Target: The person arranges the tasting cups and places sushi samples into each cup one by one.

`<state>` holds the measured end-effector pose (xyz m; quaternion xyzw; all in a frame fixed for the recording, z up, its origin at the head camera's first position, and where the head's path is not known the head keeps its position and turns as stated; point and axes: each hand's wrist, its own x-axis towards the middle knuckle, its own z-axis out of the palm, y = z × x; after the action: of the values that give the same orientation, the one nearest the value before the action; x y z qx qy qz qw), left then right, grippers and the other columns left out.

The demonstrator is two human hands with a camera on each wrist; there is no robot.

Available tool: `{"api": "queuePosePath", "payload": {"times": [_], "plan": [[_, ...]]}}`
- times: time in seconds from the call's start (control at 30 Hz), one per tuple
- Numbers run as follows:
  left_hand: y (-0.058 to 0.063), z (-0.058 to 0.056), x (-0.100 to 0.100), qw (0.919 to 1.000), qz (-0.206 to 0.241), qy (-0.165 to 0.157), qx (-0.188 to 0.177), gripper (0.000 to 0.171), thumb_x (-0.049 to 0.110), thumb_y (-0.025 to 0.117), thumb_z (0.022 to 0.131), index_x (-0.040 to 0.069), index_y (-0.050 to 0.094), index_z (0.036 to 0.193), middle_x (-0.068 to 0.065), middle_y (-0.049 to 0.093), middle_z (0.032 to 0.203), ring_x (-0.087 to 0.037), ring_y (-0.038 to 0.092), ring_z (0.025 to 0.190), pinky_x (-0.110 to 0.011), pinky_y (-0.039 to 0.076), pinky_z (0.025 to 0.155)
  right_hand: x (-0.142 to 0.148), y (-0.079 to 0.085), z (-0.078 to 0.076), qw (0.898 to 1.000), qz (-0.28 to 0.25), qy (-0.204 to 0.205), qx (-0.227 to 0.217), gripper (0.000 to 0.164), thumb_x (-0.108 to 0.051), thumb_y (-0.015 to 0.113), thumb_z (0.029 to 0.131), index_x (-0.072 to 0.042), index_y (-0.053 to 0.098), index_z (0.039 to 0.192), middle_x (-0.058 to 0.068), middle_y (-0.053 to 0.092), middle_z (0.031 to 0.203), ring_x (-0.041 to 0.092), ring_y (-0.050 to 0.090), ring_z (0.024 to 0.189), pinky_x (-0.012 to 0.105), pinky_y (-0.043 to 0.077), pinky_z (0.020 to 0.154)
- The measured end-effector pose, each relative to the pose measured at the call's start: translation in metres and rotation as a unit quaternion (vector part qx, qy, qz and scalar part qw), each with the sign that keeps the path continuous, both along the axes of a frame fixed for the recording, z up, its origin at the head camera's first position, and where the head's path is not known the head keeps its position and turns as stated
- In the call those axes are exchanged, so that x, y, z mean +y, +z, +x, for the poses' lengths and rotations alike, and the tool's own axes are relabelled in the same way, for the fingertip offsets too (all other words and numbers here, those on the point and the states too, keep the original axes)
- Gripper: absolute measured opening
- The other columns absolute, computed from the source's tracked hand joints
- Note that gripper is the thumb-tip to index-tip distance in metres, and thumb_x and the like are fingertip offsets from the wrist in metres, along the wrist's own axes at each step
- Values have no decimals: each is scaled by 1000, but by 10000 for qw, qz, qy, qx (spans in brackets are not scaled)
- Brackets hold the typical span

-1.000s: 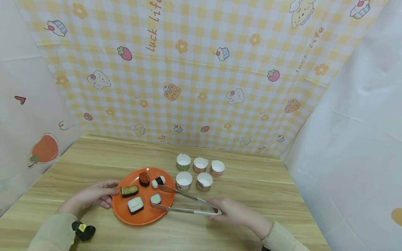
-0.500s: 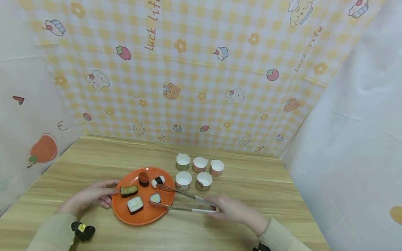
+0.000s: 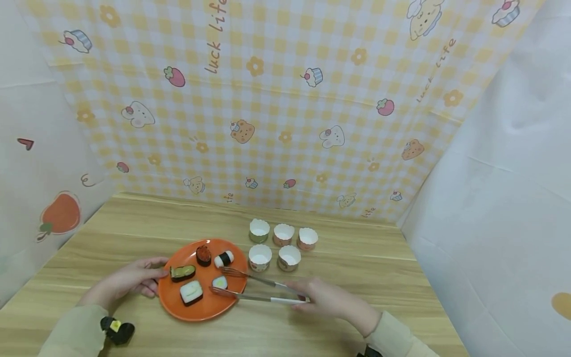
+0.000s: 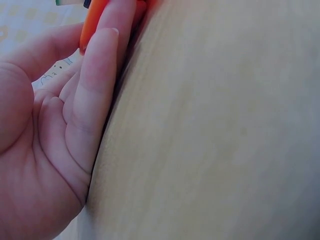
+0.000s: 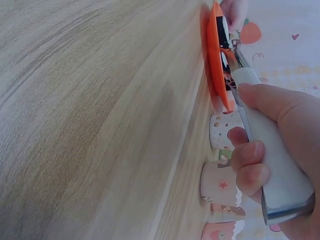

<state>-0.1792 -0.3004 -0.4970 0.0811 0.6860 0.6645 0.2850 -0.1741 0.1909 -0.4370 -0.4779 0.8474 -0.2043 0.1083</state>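
While the right hand [image 3: 317, 297] grips parted tongs [image 3: 255, 297] and the left hand [image 3: 134, 278] pinches the plate [image 3: 201, 313], I judge uneven squeezing could skid the small roll [image 3: 219, 283].

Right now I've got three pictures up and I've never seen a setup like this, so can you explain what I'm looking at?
There's no machine here, just a person working bare-handed. The wide picture comes from a camera worn on the head; the two close ones come from cameras on each wrist. On the wooden table are an orange plate bearing five sushi-like pieces, and five small cups beside it. The left hand holds the plate's edge. The right hand grips tongs, their tips spread around a small roll; whether they touch it, I can't tell.
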Motion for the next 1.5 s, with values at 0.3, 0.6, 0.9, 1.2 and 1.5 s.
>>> {"api": "queuePosePath", "payload": {"times": [0.3, 0.6, 0.9, 1.2, 1.5], "plan": [[0, 0, 0, 10000, 43, -8, 2, 62, 13, 51, 99, -14, 14, 141, -13, 67, 81, -15, 65, 65, -31, 57, 61, 0, -2, -1, 9997, -51, 177, 133, 45, -16, 67, 91, 1, 55, 131, -14, 51, 77, -6, 41, 59, 7, 41, 53], [-2, 0, -1, 10000, 78, -32, 17, 61, 12, 51, 99, -13, 15, 142, -14, 68, 82, -15, 65, 65, -31, 57, 61, 2, -3, -1, 9993, -23, 242, 284, 45, -19, 65, 93, 0, 55, 132, -14, 52, 79, -6, 40, 58, 7, 40, 53], [0, 0, 0, 10000, -10, 3, -17, 63, 13, 51, 99, -13, 14, 142, -13, 67, 82, -15, 65, 65, -32, 57, 61, 2, -4, -2, 9994, 15, 214, 277, 47, -19, 65, 93, 0, 53, 134, -12, 57, 84, -6, 41, 59, 7, 40, 54], [1, 1, 1, 10000, -29, 66, -24, 63, 13, 52, 99, -14, 15, 142, -12, 67, 80, -14, 64, 64, -31, 57, 61, 3, -4, -2, 9993, 54, 188, 323, 48, -20, 65, 92, -2, 53, 135, -10, 59, 91, -5, 44, 63, 7, 40, 57], [-1, 1, 1, 10000, -32, 73, 2, 63, 12, 52, 99, -14, 15, 142, -11, 67, 79, -13, 63, 63, -30, 57, 60, 6, -2, -3, 9991, 65, 191, 365, 50, -19, 68, 91, -1, 53, 134, -10, 58, 87, -4, 44, 63, 8, 41, 58]]}}
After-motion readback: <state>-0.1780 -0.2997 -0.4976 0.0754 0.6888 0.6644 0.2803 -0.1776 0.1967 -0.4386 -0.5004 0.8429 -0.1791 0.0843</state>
